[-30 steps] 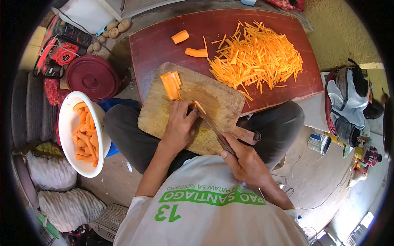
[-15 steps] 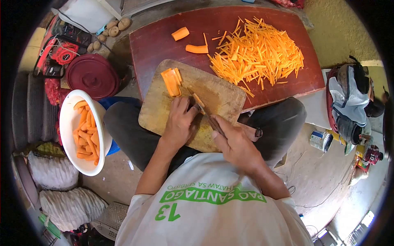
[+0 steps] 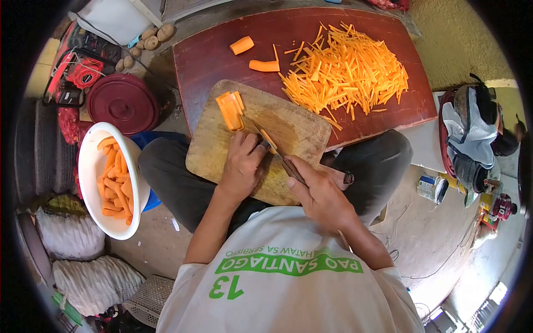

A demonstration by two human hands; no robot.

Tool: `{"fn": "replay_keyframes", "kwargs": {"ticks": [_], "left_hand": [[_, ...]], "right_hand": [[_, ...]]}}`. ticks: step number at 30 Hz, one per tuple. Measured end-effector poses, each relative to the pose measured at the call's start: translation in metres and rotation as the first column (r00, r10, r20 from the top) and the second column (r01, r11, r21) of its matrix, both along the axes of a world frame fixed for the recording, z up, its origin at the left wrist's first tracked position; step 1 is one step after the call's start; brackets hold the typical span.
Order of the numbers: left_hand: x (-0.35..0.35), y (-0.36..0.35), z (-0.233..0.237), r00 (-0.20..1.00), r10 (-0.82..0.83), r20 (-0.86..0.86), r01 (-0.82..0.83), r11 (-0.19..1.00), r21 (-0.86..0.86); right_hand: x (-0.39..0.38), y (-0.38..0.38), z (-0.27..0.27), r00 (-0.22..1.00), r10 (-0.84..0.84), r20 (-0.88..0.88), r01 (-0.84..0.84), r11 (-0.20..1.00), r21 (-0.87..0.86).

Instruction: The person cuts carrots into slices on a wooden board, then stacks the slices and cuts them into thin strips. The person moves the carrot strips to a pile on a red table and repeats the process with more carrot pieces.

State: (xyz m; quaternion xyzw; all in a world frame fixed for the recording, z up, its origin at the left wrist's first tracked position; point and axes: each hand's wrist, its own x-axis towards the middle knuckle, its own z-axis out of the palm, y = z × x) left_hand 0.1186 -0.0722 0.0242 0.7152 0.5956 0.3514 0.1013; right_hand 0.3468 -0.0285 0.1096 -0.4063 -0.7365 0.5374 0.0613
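A wooden chopping board (image 3: pixel 302 125) lies across my lap, its far edge on a red tabletop (image 3: pixel 205 58). My right hand (image 3: pixel 322 191) is wrapped round the handle of a knife (image 3: pixel 279 155), whose blade points up and left over the board. A strip of carrot lies along the blade. My left hand (image 3: pixel 242 165) is on the board left of the blade, fingers bent and pressed together; what lies under the fingertips is hidden. Thin carrot slices (image 3: pixel 229 111) sit just beyond those fingertips. On the tabletop are a heap of carrot strips (image 3: pixel 355 72) and two carrot pieces (image 3: pixel 264 66).
At left stands a white basin (image 3: pixel 88 161) of peeled carrots, with a dark red lid (image 3: pixel 123 104) behind it. Potatoes (image 3: pixel 150 42) lie at the upper left. White sacks (image 3: pixel 97 282) are at the lower left. A bag (image 3: pixel 472 127) and a jar (image 3: pixel 431 187) are at right.
The view has shifted very slightly. Both hands and the knife keep nearly the same place on the board.
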Motion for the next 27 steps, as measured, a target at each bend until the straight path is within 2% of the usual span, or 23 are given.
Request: {"fn": "replay_keyframes", "kwargs": {"ticks": [1,4,7,10,13,16,19,22,27], "left_hand": [[0.000,0.001,-0.002,1.000,-0.002,-0.001,0.002,1.000,0.022],[0.000,-0.001,-0.005,1.000,-0.002,-0.010,0.002,1.000,0.025],[0.001,0.001,-0.003,1.000,-0.007,0.016,0.006,0.999,0.048],[0.000,0.002,-0.004,1.000,-0.018,0.024,0.017,0.999,0.041],[0.000,0.003,0.000,1.000,-0.008,-0.021,0.010,0.998,0.056],[0.002,-0.001,-0.001,1.000,0.024,-0.005,-0.024,1.000,0.003],[0.003,0.000,-0.004,1.000,0.027,-0.008,-0.027,0.999,0.047],[0.001,-0.001,-0.001,0.999,0.018,-0.027,-0.017,1.000,0.020],[0.003,-0.001,-0.003,0.998,0.048,-0.042,-0.046,0.997,0.059]], "right_hand": [[0.003,0.000,0.004,1.000,0.000,0.012,0.000,1.000,-0.027],[0.017,-0.013,0.008,0.995,-0.035,-0.095,0.035,0.999,0.001],[0.016,-0.012,-0.003,0.993,0.003,-0.121,0.002,0.999,0.036],[0.000,-0.002,-0.014,0.997,0.000,-0.077,0.003,0.999,0.033],[-0.001,0.001,0.000,1.000,0.010,-0.009,-0.010,1.000,-0.024],[0.011,-0.012,0.004,0.993,-0.034,-0.116,0.037,0.999,0.024],[0.007,-0.008,0.004,0.997,0.019,-0.076,-0.007,0.988,0.151],[-0.009,0.005,-0.003,0.998,0.057,0.041,-0.057,0.998,-0.005],[0.007,-0.009,0.006,0.998,-0.001,-0.066,0.003,1.000,0.026]]}}
